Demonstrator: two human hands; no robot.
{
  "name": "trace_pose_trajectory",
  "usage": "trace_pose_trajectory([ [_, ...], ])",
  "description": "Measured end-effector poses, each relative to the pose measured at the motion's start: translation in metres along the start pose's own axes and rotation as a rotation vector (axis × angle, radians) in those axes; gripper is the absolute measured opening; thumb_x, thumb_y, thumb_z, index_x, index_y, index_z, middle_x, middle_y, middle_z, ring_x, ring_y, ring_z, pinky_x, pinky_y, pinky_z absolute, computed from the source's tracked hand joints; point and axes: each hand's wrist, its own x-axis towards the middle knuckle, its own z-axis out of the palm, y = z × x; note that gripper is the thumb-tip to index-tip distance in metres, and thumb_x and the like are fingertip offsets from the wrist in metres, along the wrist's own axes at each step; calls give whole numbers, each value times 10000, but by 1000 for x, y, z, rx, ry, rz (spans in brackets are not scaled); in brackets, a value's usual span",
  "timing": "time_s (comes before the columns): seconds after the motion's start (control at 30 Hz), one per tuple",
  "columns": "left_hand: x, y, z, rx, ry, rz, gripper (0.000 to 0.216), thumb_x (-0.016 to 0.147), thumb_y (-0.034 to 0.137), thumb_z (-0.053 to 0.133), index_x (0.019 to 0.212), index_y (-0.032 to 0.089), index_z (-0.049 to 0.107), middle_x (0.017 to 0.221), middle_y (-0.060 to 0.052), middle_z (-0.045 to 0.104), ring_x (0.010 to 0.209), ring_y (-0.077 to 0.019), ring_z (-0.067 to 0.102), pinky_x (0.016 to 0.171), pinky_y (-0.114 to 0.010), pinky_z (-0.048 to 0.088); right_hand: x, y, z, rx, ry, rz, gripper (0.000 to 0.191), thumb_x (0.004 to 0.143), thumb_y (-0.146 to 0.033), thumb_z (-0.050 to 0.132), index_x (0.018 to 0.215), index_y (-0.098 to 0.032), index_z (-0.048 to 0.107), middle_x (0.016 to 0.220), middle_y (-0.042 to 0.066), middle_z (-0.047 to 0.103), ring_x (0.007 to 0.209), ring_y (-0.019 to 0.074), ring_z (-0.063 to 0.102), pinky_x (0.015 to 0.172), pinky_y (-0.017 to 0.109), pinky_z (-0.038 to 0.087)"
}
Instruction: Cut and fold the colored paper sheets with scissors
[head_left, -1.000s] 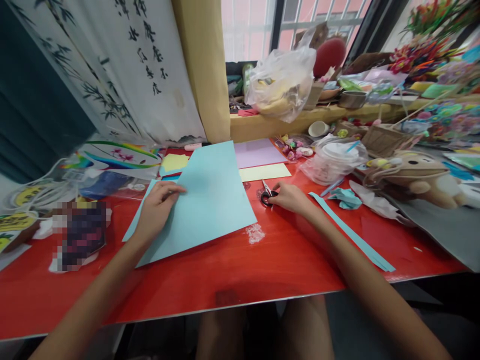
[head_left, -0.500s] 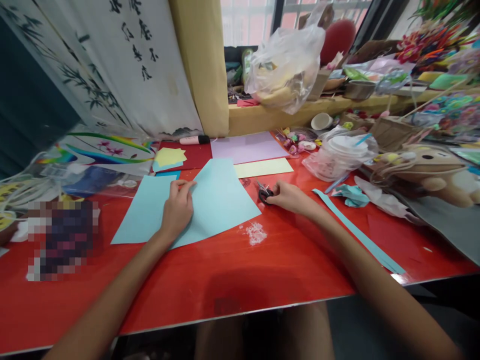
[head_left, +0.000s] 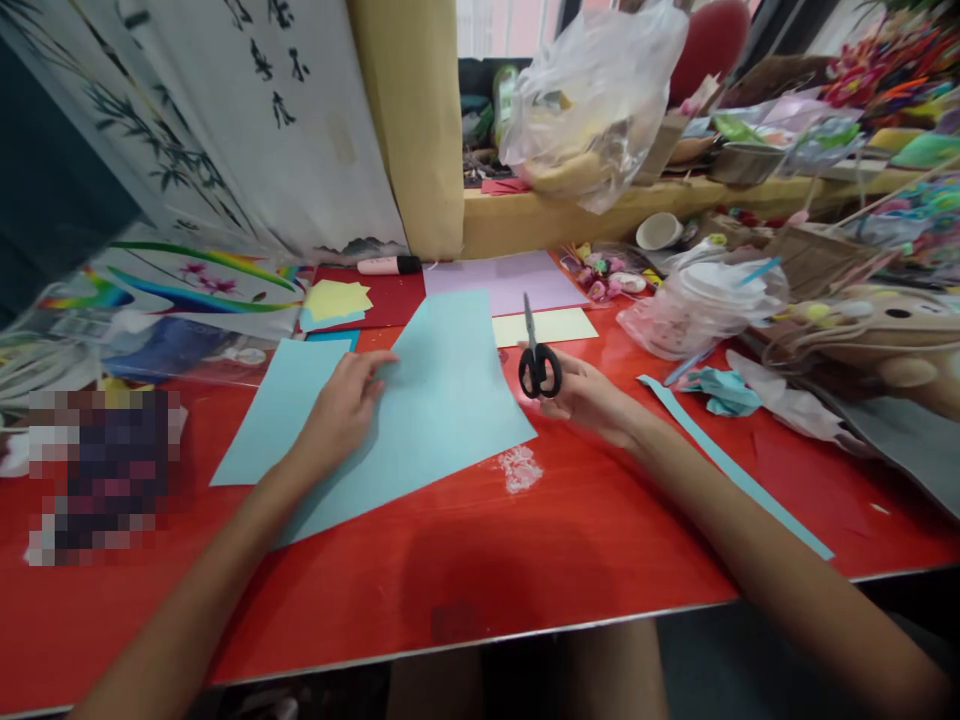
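Note:
My right hand (head_left: 589,398) holds a small pair of black-handled scissors (head_left: 540,368) by the handles, lifted above the table. Its blades are together and point upward. My left hand (head_left: 349,395) lies over the left side of a light blue sheet of paper (head_left: 450,390), fingers stretched out and apart. The sheet has a slanted upper left edge and a curved right edge. Partly beneath it and the left forearm is another light blue piece of paper (head_left: 274,425). White scraps (head_left: 519,468) lie by the sheet's lower right edge.
A long blue paper strip (head_left: 739,470) lies beside my right forearm, near crumpled blue paper (head_left: 724,390). Lilac paper (head_left: 510,280), a pale yellow strip (head_left: 551,327) and a marker (head_left: 388,265) lie behind. A bagged cup (head_left: 712,300) and a plush toy (head_left: 892,320) crowd the right.
My right hand has raised the scissors off the table and turned them blades up. The blue sheet has shifted and turned slightly, and my left hand's fingers have spread from a pinch.

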Motion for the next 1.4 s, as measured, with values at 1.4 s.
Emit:
trace_pose_trajectory([
  [1.4, -2, 0, -14, -741, -517, -343, 564, 708, 359, 632, 1249, 376, 476, 1362, 27, 430, 950, -236, 616, 629, -292, 560, 7, 11, -1, -46, 299, -97, 412, 712, -377, 651, 1054, -247, 463, 870, 3, 532, 739, 117, 542, 601, 243, 455],
])
